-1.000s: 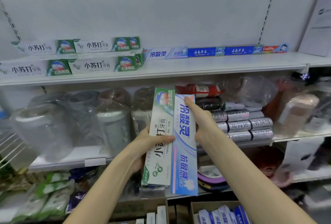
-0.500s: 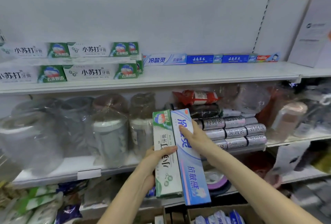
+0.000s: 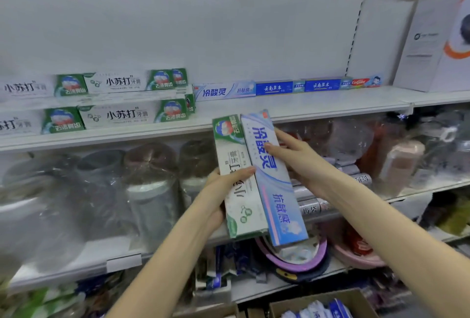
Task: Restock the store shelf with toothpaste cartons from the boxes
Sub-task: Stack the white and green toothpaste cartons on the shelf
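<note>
Nearest, bottom edge: open cardboard box (image 3: 356, 297), blue-and-white toothpaste cartons (image 3: 321, 310) standing inside.

Above it I'm holding two cartons in front of me, long sides touching, roughly upright with the tops tipped a bit left.
- Left hand (image 3: 221, 191) grips the green-white carton (image 3: 237, 209) at mid-length: thumb curled across the front face, fingers wrapped behind, out of sight.
- Right hand (image 3: 298, 158) pinches the blue carton (image 3: 276, 185) on its upper half: thumb on the printed face, fingers (image 3: 281, 133) pressed together along the right edge and back.
- The blue carton's bottom end sits lower than the green-white one's. Both top ends overlap the front edge of the upper shelf (image 3: 318, 107) in view; I can't tell whether they touch it.

Behind the cartons, middle shelf (image 3: 84, 264): plastic-wrapped containers (image 3: 150, 190) on the left, silver rolls (image 3: 314, 207) behind my right wrist. Purple basin (image 3: 302, 260) on the level below.

Upper shelf, left: green-white stack (image 3: 122, 114), two layers, lying flat, labels facing out. Back row along the rear panel, from beside the stack running right: a pale blue carton (image 3: 223, 91), two dark blue cartons (image 3: 274, 87), a red-and-blue carton (image 3: 366, 82). Bare shelf in front of that row.
</note>
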Action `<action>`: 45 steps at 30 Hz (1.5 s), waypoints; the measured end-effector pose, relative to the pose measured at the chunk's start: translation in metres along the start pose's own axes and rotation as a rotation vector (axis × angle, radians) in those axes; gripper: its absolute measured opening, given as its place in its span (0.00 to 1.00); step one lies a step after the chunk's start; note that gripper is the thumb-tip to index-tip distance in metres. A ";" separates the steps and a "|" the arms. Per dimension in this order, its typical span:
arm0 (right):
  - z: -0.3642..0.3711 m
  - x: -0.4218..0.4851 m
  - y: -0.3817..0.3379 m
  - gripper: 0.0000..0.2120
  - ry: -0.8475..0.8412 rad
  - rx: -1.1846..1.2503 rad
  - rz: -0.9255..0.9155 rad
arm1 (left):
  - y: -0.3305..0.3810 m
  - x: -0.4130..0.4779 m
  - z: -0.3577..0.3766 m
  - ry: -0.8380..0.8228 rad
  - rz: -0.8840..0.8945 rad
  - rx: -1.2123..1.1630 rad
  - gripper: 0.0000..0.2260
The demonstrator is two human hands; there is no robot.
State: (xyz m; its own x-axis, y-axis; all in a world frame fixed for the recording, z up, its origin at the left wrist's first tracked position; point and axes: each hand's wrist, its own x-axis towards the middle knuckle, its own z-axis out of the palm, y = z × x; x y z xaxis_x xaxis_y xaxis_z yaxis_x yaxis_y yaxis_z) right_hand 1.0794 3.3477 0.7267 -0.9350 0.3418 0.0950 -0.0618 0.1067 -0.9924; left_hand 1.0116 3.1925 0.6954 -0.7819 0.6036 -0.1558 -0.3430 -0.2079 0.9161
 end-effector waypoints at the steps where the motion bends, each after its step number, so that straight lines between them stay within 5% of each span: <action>1: 0.000 0.005 -0.006 0.19 0.020 0.019 -0.036 | 0.008 0.004 0.001 0.013 0.028 0.015 0.15; 8: -0.027 0.073 -0.055 0.17 0.077 -0.159 -0.136 | 0.071 0.028 -0.010 0.128 0.092 0.074 0.08; 18: -0.034 0.218 -0.085 0.21 -0.188 -1.289 -0.430 | 0.132 0.055 -0.020 0.345 0.179 0.016 0.06; 33: -0.008 0.354 -0.045 0.21 -0.351 -1.071 -0.445 | 0.169 0.093 -0.017 0.526 0.236 -0.005 0.23; 40: -0.044 0.337 -0.070 0.16 -0.171 -0.992 -0.672 | 0.172 0.118 -0.013 0.530 0.245 -0.044 0.18; 45: -0.096 0.332 -0.055 0.17 -0.067 -1.003 -0.528 | 0.179 0.147 -0.003 0.550 0.339 -0.084 0.06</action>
State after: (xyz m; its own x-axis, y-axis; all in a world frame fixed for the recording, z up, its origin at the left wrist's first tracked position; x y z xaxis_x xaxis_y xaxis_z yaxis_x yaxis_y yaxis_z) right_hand 0.8059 3.5451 0.8199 -0.8937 -0.0155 0.4484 -0.1746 0.9326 -0.3158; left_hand 0.8343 3.2417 0.8355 -0.9986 0.0164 -0.0499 -0.0524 -0.3908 0.9190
